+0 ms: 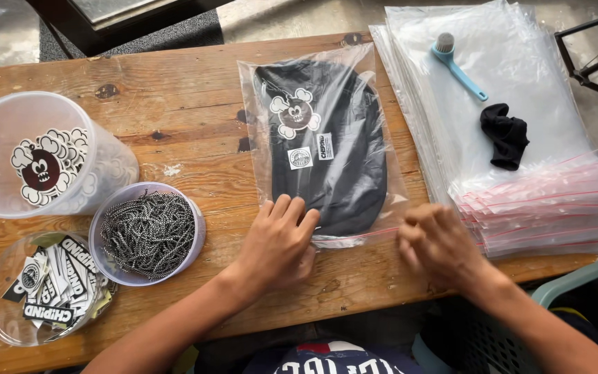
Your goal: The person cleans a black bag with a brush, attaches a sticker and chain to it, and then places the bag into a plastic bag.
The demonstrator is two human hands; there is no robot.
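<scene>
A clear zip bag (257, 138) lies in the middle of the wooden table (188, 104). Inside it sits a folded black garment (340, 166) with a cartoon sticker and small labels on top. My left hand (278, 239) presses flat on the bag's near left corner, fingers spread. My right hand (437, 242) is at the bag's near right corner by the red zip strip, fingers curled and blurred; whether it pinches the strip I cannot tell.
A clear tub of cartoon stickers (43, 159), a tub of ball chains (148, 232) and a tub of label stickers (46, 287) stand on the left. On the right, a stack of empty zip bags (541, 201) carries a blue brush (455, 62) and a black cloth (505, 135).
</scene>
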